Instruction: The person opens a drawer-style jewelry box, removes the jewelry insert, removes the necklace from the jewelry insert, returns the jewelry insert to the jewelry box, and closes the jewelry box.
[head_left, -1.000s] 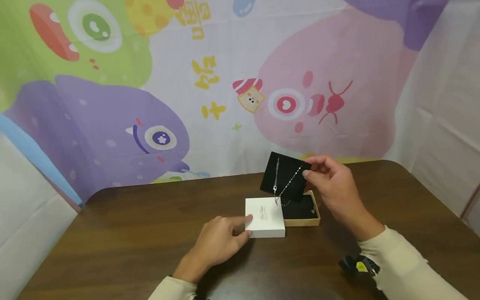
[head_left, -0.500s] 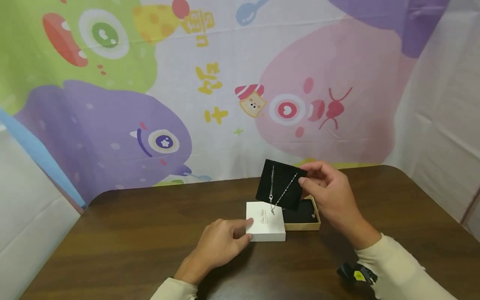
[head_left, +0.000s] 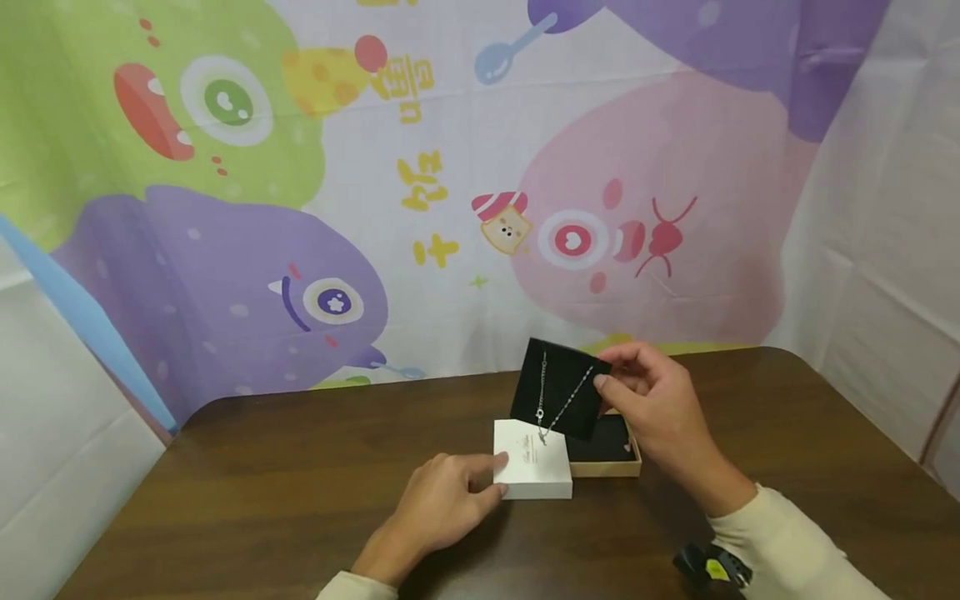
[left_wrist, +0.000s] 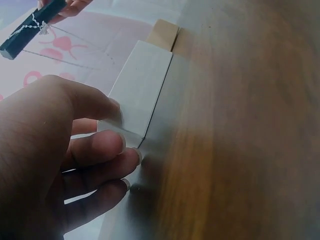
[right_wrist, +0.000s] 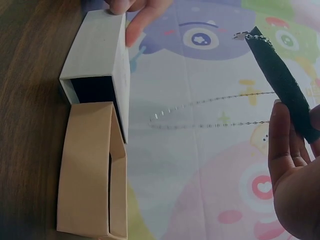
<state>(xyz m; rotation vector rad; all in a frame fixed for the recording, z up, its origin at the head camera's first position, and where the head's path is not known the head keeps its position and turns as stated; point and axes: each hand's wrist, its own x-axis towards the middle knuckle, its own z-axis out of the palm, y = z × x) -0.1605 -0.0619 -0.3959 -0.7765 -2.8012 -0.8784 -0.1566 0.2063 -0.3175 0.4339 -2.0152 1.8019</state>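
Note:
My right hand [head_left: 663,412] pinches the right edge of a black square card [head_left: 564,390] between thumb and fingers, tilted above the box. A silver necklace [head_left: 540,413] is mounted on the card's face. Its chain [right_wrist: 156,116] hangs in a loose loop behind the card in the right wrist view. My left hand [head_left: 442,504] grips the left end of a white box sleeve [head_left: 536,487] with thumb and index finger, the other fingers loosely bent. From the sleeve's right side sticks out a tan tray [head_left: 603,470] with a black lining [head_left: 600,437].
The box lies on a dark brown wooden table [head_left: 285,467]. Behind the table hangs a cloth [head_left: 465,317] printed with cartoon monsters. A black strap with a yellow-green patch [head_left: 716,569] is by the right sleeve.
The head view has tilted upward, so everything sits lower in it. My right hand has brought the necklace card slightly down and left over the box. My left hand keeps its grip on the sleeve.

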